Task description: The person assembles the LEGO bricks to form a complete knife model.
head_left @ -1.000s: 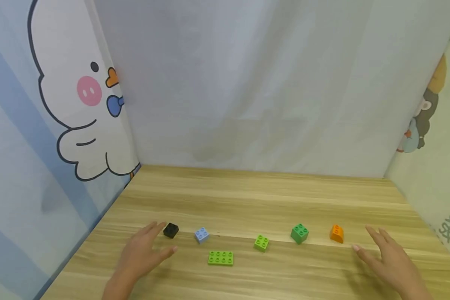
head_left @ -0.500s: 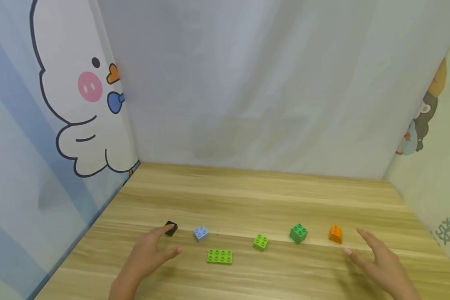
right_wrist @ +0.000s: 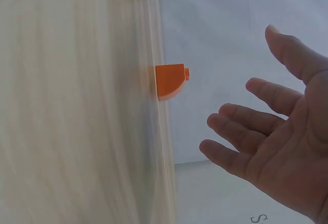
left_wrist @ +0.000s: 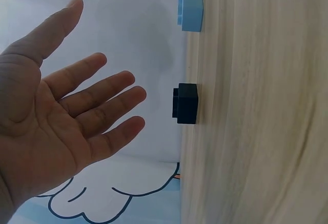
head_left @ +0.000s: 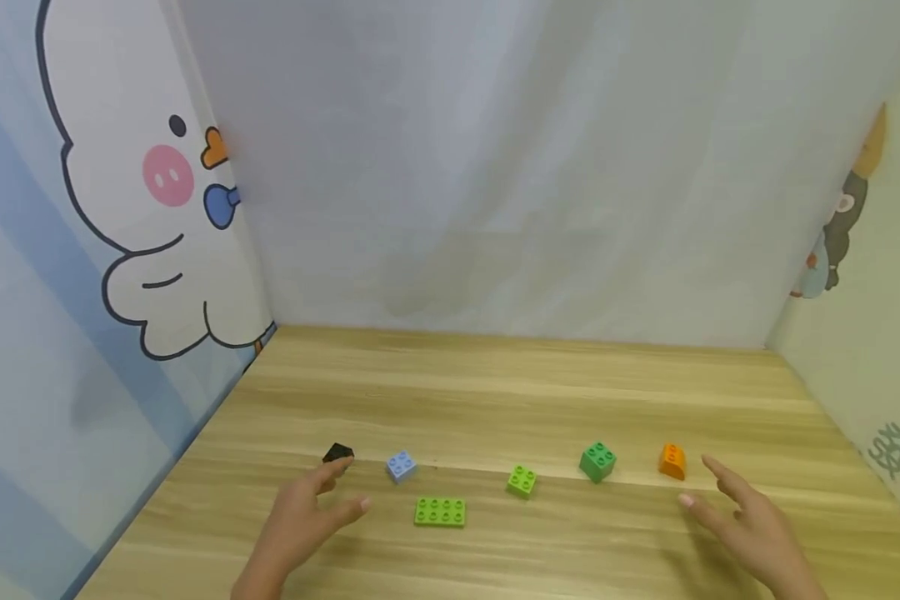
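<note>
Fingers (left_wrist: 113,108) spread wide, your left hand (head_left: 296,521) hovers near the black brick (head_left: 337,452), holding nothing! Off its thumb sit the pale blue brick (head_left: 401,467), then the long lime brick (head_left: 440,512). Between your hands: the small lime brick (head_left: 522,482), the green brick (head_left: 597,462). The orange brick (head_left: 672,461) lies just off your right hand (head_left: 750,529), fingers also apart, gripping nothing!

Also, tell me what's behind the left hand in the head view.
Just behind the left hand is the black block, its near part covered by the fingers. Wooden table shows beyond. The surface directly behind the hand cannot be seen.
</note>
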`<act>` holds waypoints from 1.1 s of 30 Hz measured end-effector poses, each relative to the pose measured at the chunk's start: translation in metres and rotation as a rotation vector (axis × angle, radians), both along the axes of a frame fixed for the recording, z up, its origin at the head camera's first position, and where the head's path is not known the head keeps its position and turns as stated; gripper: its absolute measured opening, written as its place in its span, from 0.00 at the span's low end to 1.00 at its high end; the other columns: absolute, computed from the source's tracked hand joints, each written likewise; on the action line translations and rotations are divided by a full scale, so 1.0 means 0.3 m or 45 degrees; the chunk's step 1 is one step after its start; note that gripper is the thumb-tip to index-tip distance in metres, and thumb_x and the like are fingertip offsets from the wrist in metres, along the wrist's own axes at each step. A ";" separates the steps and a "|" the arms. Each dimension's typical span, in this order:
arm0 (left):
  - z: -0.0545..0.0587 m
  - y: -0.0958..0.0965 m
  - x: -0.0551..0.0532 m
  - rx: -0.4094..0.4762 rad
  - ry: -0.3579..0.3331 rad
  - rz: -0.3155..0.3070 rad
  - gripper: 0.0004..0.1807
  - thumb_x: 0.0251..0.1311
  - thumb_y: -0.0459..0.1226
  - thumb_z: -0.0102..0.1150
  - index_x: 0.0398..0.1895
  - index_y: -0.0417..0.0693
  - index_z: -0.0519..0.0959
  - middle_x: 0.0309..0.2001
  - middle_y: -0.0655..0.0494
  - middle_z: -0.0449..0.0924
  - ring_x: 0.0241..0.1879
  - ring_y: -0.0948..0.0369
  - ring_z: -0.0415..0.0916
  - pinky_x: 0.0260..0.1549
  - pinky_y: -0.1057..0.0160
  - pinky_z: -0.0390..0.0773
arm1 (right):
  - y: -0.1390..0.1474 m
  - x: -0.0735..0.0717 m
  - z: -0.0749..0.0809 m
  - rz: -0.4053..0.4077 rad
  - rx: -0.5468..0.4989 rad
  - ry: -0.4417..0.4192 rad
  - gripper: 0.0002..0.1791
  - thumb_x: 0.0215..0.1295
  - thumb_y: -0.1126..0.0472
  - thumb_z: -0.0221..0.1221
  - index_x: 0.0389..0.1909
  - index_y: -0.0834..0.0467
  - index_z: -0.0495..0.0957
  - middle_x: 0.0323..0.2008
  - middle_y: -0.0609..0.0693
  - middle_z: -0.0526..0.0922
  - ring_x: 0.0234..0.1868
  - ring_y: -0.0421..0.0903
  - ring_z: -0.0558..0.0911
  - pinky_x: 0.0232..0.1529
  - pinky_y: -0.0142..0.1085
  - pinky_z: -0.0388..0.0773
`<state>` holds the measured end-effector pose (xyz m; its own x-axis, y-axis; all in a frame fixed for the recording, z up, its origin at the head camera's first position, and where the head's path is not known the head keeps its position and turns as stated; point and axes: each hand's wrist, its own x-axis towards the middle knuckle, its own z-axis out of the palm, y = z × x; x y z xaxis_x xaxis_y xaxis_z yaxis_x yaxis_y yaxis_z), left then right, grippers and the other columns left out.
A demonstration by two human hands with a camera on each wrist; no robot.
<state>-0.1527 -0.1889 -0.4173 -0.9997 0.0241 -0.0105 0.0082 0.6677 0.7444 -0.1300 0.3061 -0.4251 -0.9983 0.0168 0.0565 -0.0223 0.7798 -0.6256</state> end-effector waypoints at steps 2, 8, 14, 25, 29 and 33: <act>-0.001 0.009 -0.003 0.039 -0.014 0.001 0.35 0.47 0.51 0.69 0.60 0.48 0.72 0.54 0.40 0.73 0.52 0.41 0.71 0.45 0.42 0.72 | -0.014 -0.005 -0.006 0.002 -0.043 0.022 0.40 0.65 0.48 0.56 0.67 0.69 0.54 0.59 0.76 0.60 0.55 0.73 0.65 0.45 0.62 0.69; -0.007 0.031 -0.007 0.107 -0.021 0.002 0.35 0.47 0.48 0.70 0.60 0.46 0.71 0.53 0.41 0.74 0.51 0.41 0.71 0.43 0.43 0.74 | -0.053 -0.024 -0.006 0.018 -0.135 0.033 0.39 0.64 0.49 0.58 0.66 0.69 0.57 0.61 0.75 0.59 0.55 0.73 0.65 0.45 0.63 0.69; -0.012 0.046 -0.017 0.188 -0.033 -0.029 0.35 0.47 0.43 0.71 0.60 0.44 0.71 0.52 0.40 0.75 0.50 0.42 0.72 0.43 0.45 0.75 | -0.075 -0.043 -0.015 0.036 -0.256 0.002 0.38 0.63 0.51 0.59 0.65 0.71 0.57 0.61 0.72 0.60 0.57 0.72 0.64 0.49 0.61 0.68; -0.053 0.086 -0.056 0.375 -0.139 -0.234 0.36 0.45 0.36 0.72 0.60 0.38 0.69 0.52 0.39 0.72 0.51 0.40 0.70 0.43 0.45 0.75 | -0.111 -0.083 -0.031 0.136 -0.445 -0.080 0.39 0.62 0.54 0.60 0.66 0.69 0.55 0.62 0.72 0.59 0.59 0.69 0.64 0.49 0.57 0.70; -0.062 0.098 -0.064 0.384 -0.168 -0.325 0.37 0.45 0.36 0.72 0.60 0.36 0.68 0.52 0.38 0.72 0.52 0.39 0.68 0.43 0.44 0.74 | -0.122 -0.108 -0.035 0.150 -0.512 -0.134 0.40 0.62 0.53 0.60 0.67 0.68 0.54 0.62 0.72 0.59 0.60 0.68 0.63 0.51 0.54 0.70; -0.067 0.112 -0.075 0.374 -0.204 -0.405 0.38 0.43 0.36 0.73 0.60 0.36 0.69 0.53 0.36 0.71 0.50 0.39 0.70 0.44 0.45 0.73 | -0.136 -0.136 -0.050 0.159 -0.574 -0.164 0.39 0.62 0.55 0.61 0.67 0.67 0.55 0.63 0.72 0.59 0.60 0.67 0.64 0.52 0.52 0.70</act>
<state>-0.1752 -0.1553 -0.4374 -0.9284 0.3545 -0.1110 0.0481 0.4111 0.9103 -0.1709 0.2652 -0.4403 -0.9926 -0.1092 -0.0526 0.0010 0.4264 -0.9045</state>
